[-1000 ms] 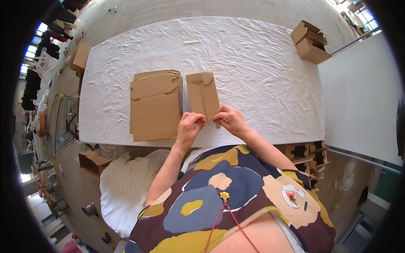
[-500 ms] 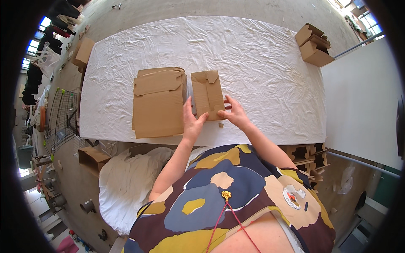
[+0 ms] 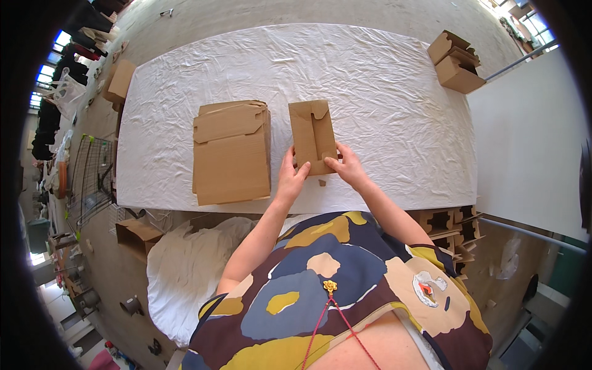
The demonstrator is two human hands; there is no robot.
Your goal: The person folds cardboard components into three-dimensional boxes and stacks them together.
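Two hands gripping one flat cardboard blank (image 3: 313, 135) lying mid-bench (image 3: 394, 92): left hand (image 3: 291, 179) and right hand (image 3: 346, 166) fingers pinching near edge. One stack of blanks (image 3: 231, 151) lying just left. Two boxes (image 3: 455, 61) sitting far right corner.

Cardboard stack (image 3: 231, 151) just left; bare cloth (image 3: 394, 111) right.

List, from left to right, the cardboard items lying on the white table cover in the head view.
Small flat cardboard piece at the left edge → stack of flat box blanks → narrow folded blank held at its near end by the left hand and right hand → open cartons at the far right corner.
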